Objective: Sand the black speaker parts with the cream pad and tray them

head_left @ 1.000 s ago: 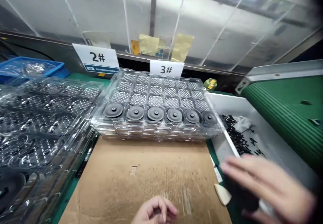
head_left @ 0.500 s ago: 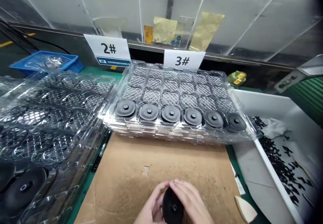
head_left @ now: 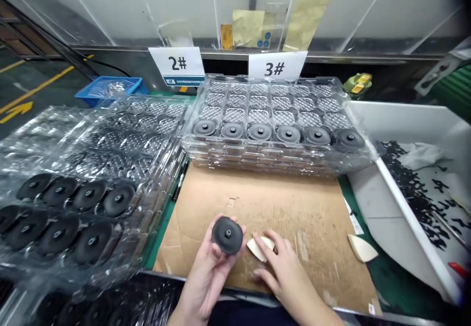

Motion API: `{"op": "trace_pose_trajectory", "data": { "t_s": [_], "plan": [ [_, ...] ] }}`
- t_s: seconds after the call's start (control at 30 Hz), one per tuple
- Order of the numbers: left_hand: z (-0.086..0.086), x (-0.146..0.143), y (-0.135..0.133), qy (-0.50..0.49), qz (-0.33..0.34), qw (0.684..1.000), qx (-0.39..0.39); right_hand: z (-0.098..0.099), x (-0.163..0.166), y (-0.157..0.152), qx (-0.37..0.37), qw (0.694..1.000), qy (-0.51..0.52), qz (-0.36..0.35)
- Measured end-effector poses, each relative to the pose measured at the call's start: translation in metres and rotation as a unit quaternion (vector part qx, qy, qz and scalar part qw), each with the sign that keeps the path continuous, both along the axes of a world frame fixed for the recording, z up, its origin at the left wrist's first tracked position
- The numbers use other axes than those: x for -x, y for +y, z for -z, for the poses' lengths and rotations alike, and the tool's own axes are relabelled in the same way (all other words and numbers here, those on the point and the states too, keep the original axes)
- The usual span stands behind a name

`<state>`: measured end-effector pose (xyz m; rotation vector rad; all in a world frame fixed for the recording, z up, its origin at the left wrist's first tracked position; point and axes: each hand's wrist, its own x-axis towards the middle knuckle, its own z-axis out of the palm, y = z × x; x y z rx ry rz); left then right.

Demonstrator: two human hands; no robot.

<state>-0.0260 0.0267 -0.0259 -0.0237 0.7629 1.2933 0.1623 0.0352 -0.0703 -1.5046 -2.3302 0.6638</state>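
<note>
My left hand (head_left: pixel 215 262) holds a black disc (head_left: pixel 227 235) with a small raised hub at its centre, its face turned up towards me. To the right, my right hand (head_left: pixel 281 267) is over the cardboard sheet (head_left: pixel 206 193), fingers spread and thumb apart. Its index finger touches a cream-white wedge-shaped block (head_left: pixel 259 250), partly covered by the fingers. Beyond the cardboard, a stack of clear plastic trays (head_left: pixel 272 157) carries similar black discs (head_left: pixel 260 131) in its front row of pockets.
At left, more clear trays (head_left: pixel 154 208) hold two rows of black discs (head_left: pixel 88 196). A white bin (head_left: pixel 401 223) on the right contains many small black scraps (head_left: pixel 408 188). Another cream wedge (head_left: pixel 362 248) lies beside it. A blue basket (head_left: pixel 110 88) and numbered signs (head_left: pixel 277 66) stand behind.
My hands have separated: the left keeps the black disc, now face up, while the right has moved off it to the cream wedge. The view has shifted, showing more of the left trays.
</note>
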Motion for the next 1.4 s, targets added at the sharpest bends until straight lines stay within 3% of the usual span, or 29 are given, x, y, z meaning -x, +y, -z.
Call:
{"op": "trace_pose_trajectory", "data": {
  "t_s": [0.1,0.17,0.5,0.57,0.67,0.73,0.83,0.9,1.0,1.07,1.17,1.23,1.33,1.4],
  "plan": [
    [-0.004,0.003,-0.013,0.011,-0.004,1.0,-0.015,0.017,0.005,0.002,-0.007,1.0,0.019,-0.004],
    [-0.006,0.003,-0.022,0.015,-0.005,1.0,-0.023,0.018,0.007,0.007,-0.008,0.999,0.04,0.003],
    [-0.024,-0.017,-0.04,0.049,-0.006,0.998,-0.031,-0.015,-0.004,-0.009,0.03,0.982,0.18,-0.041],
    [-0.026,-0.025,-0.039,0.054,0.01,0.998,-0.042,-0.033,-0.009,-0.008,0.032,0.98,0.198,-0.011],
    [-0.026,-0.04,-0.038,0.067,0.039,0.995,-0.062,-0.076,-0.011,-0.008,0.019,0.971,0.238,0.023],
    [-0.026,-0.049,-0.039,0.064,0.073,0.994,-0.049,-0.106,-0.01,-0.011,0.0,0.961,0.275,-0.029],
    [-0.026,-0.057,-0.041,0.071,0.095,0.993,-0.019,-0.132,-0.008,-0.014,0.056,0.959,0.252,-0.118],
    [-0.027,-0.059,-0.041,0.083,0.076,0.993,-0.019,-0.134,-0.007,-0.012,0.087,0.961,0.225,-0.139],
    [-0.03,-0.059,-0.039,0.083,0.077,0.994,-0.008,-0.128,-0.005,-0.01,-0.005,0.963,0.254,-0.093],
    [-0.031,-0.058,-0.037,0.088,0.091,0.992,0.0,-0.125,-0.007,-0.012,-0.023,0.955,0.284,-0.081],
    [-0.032,-0.057,-0.035,0.103,0.09,0.99,-0.02,-0.126,-0.012,-0.016,0.082,0.951,0.273,-0.124],
    [-0.031,-0.059,-0.035,0.105,0.091,0.99,-0.029,-0.127,-0.013,-0.015,0.1,0.954,0.259,-0.109],
    [-0.03,-0.06,-0.034,0.09,0.114,0.989,-0.025,-0.125,-0.01,-0.012,-0.001,0.959,0.28,-0.054],
    [-0.029,-0.056,-0.033,0.08,0.121,0.989,-0.03,-0.125,-0.01,-0.013,-0.006,0.953,0.295,-0.073]
  ]
}}
